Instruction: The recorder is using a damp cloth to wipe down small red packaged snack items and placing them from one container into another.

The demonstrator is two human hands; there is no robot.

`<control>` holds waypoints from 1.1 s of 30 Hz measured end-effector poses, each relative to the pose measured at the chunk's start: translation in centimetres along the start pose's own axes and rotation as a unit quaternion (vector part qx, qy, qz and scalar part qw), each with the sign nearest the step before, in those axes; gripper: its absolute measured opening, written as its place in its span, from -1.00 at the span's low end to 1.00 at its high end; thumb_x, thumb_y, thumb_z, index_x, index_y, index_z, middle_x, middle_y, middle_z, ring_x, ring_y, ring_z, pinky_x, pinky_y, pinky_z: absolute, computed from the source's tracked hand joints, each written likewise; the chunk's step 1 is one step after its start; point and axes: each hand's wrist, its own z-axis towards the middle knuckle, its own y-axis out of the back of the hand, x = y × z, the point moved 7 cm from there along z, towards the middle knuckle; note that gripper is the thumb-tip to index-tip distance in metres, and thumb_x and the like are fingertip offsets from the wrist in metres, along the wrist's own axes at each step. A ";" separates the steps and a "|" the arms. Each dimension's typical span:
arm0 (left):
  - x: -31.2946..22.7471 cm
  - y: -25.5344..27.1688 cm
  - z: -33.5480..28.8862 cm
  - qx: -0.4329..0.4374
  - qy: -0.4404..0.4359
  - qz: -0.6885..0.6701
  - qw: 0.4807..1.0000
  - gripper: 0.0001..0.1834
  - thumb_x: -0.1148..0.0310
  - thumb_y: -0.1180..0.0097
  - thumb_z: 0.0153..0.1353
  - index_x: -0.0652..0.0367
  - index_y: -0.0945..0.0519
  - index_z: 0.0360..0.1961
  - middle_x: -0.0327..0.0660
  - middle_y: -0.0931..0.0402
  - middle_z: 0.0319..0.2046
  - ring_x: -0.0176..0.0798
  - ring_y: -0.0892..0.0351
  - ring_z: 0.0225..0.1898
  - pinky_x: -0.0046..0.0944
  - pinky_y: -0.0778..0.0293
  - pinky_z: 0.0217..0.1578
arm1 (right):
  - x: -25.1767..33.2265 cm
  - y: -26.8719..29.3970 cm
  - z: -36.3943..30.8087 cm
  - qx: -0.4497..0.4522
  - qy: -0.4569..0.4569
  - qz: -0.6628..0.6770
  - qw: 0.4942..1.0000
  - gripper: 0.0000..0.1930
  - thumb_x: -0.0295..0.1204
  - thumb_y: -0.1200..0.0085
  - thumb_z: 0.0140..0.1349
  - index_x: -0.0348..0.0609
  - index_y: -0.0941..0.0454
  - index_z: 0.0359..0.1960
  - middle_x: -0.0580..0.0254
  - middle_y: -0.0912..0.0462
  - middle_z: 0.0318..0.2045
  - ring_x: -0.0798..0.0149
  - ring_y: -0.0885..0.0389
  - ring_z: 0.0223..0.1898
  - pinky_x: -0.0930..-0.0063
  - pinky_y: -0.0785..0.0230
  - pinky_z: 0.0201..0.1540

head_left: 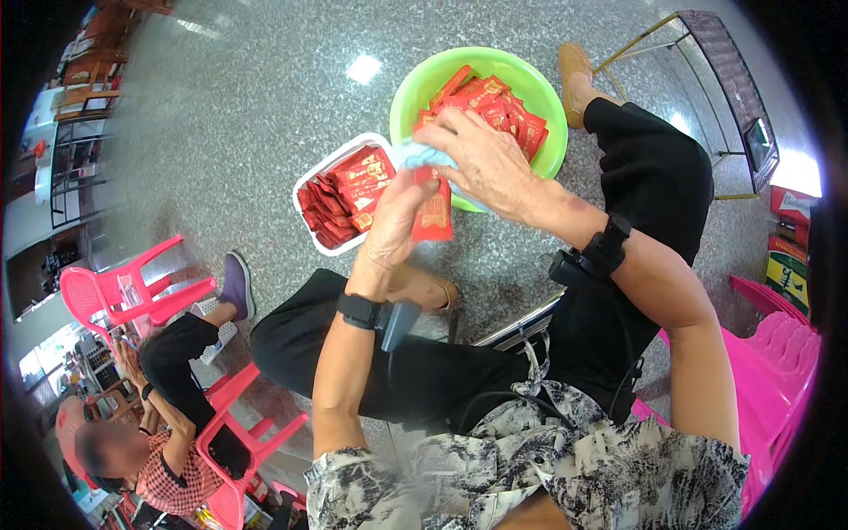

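My left hand (397,216) pinches a small red packet (433,216) with gold print, which hangs down from the thumb and fingers. Close above it, my right hand (486,159) is closed on a pale blue cloth (427,157), which meets the top of the packet. Both hands are partly blurred. Behind the right hand stands a round lime-green basin (551,110) with many red packets (495,104) heaped in it. To the left of my left hand is a white rectangular tub (299,190), filled with similar red packets (340,199).
Speckled grey floor (265,97) lies under the containers. A metal-framed stand (733,97) is at the upper right, pink plastic chairs (777,380) at the right. On the left, another person (177,459) sits by pink chairs (132,291). My feet flank the basin.
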 end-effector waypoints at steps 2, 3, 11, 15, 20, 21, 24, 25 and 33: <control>-0.7 -1.7 -1.1 0.039 0.008 -0.046 0.998 -0.41 0.54 0.08 0.17 0.23 -0.14 0.26 -0.20 -0.33 0.06 -0.34 -0.36 0.04 -0.34 -0.31 0.02 | -0.8 0.7 0.5 -0.022 -0.012 -0.027 0.999 -0.68 -0.35 -0.09 0.05 0.00 -0.46 -0.11 0.16 -0.43 -0.21 0.06 -0.45 -0.10 0.18 -0.38 -0.12; -0.7 -1.9 -1.4 0.042 0.010 -0.044 0.998 -0.41 0.54 0.08 0.17 0.23 -0.14 0.26 -0.20 -0.33 0.06 -0.34 -0.36 0.04 -0.34 -0.31 0.02 | -1.6 1.3 0.8 -0.034 -0.030 -0.029 0.999 -0.68 -0.39 -0.08 0.06 -0.04 -0.44 -0.10 0.16 -0.42 -0.22 0.05 -0.45 -0.11 0.21 -0.38 -0.14; -2.8 -2.4 -1.5 0.058 -0.038 -0.157 0.985 -0.40 0.63 0.17 0.14 0.29 -0.08 0.26 -0.04 -0.26 0.15 -0.11 -0.28 0.18 -0.18 -0.20 0.23 | -4.1 4.1 1.1 -0.079 -0.109 -0.036 0.990 -0.68 -0.34 -0.10 0.03 -0.04 -0.47 -0.13 0.13 -0.46 -0.21 0.04 -0.45 -0.09 0.18 -0.37 -0.14; -1.3 -1.1 -0.5 0.070 0.030 -0.317 0.945 -0.53 0.34 0.15 0.31 0.25 -0.18 0.21 -0.05 -0.29 0.13 -0.13 -0.33 0.15 -0.18 -0.30 0.14 | -0.5 4.0 0.6 -0.064 0.009 -0.046 0.997 -0.66 -0.36 -0.11 0.00 -0.04 -0.46 -0.12 0.15 -0.45 -0.25 0.03 -0.46 -0.10 0.21 -0.39 -0.17; 0.5 -0.4 0.5 0.045 0.003 -0.302 0.952 -0.58 0.13 0.26 0.36 0.18 -0.34 0.09 -0.16 -0.41 0.05 -0.20 -0.40 0.06 -0.13 -0.32 0.10 | 0.7 0.0 -0.9 0.003 0.013 0.042 0.999 -0.57 -0.45 -0.17 -0.04 -0.06 -0.41 -0.06 0.11 -0.41 -0.21 0.03 -0.50 -0.17 0.23 -0.41 -0.20; 0.4 -0.3 0.6 0.043 0.001 -0.302 0.952 -0.58 0.13 0.26 0.36 0.18 -0.34 0.09 -0.16 -0.41 0.05 -0.20 -0.40 0.06 -0.13 -0.32 0.10 | 0.9 -0.5 -1.1 0.022 0.022 0.056 0.998 -0.57 -0.44 -0.17 -0.04 -0.07 -0.41 -0.05 0.11 -0.41 -0.21 0.03 -0.51 -0.18 0.23 -0.41 -0.22; -0.1 0.2 1.2 0.032 -0.001 -0.261 0.965 -0.46 0.05 0.21 0.32 0.20 -0.24 0.19 -0.14 -0.36 0.10 -0.19 -0.31 0.15 -0.13 -0.24 0.15 | 2.1 -0.9 -1.8 0.053 0.043 0.082 0.994 -0.55 -0.45 -0.18 -0.05 -0.08 -0.42 -0.04 0.14 -0.41 -0.21 0.05 -0.52 -0.17 0.23 -0.43 -0.21; -0.4 0.3 1.2 0.031 -0.003 -0.261 0.965 -0.46 0.05 0.21 0.32 0.20 -0.24 0.19 -0.14 -0.36 0.10 -0.19 -0.31 0.15 -0.13 -0.24 0.15 | 2.5 -1.0 -1.9 0.061 0.060 0.099 0.991 -0.54 -0.45 -0.18 -0.06 -0.08 -0.42 -0.04 0.15 -0.41 -0.21 0.05 -0.52 -0.17 0.23 -0.44 -0.19; -1.6 0.0 1.9 0.065 -0.020 -0.300 0.952 -0.40 0.06 0.28 0.34 0.22 -0.09 0.27 -0.06 -0.16 0.24 -0.09 -0.12 0.28 -0.08 -0.19 0.22 | 3.2 -1.5 -2.5 0.139 0.100 0.049 0.984 -0.41 -0.46 -0.29 -0.20 0.10 -0.45 0.00 0.23 -0.37 -0.17 0.12 -0.47 -0.09 0.29 -0.46 -0.19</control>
